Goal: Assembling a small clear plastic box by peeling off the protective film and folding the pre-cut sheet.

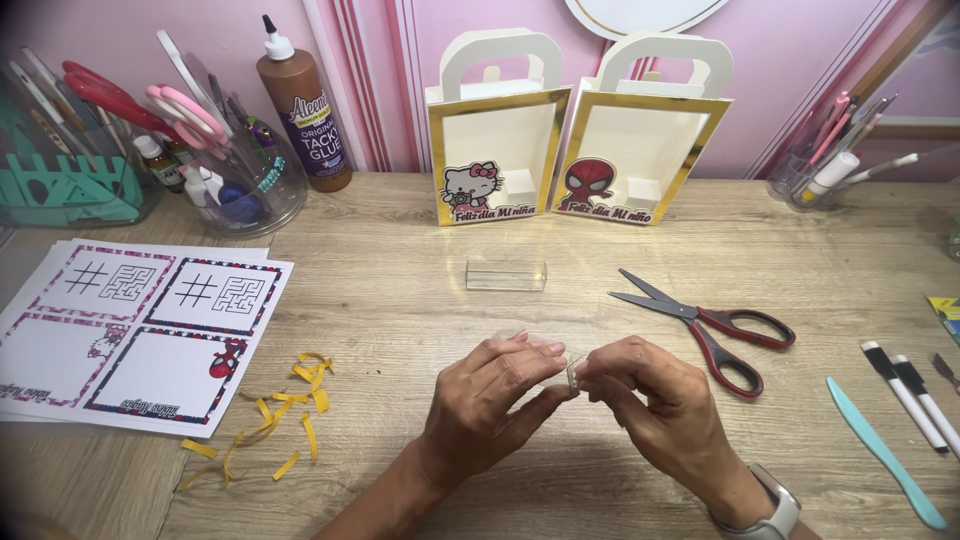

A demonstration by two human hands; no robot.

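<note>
I see both hands meeting near the table's front edge, around its middle. The left hand and right hand pinch one small clear piece between fingertips, fingers narrowed onto it. To do this well, I'd say keep the grip light and on the edges, so the plastic neither creases nor smudges. The piece looks transparent, folded and boxy, hard to read further. A clear box lies behind; scissors lie right.
</note>
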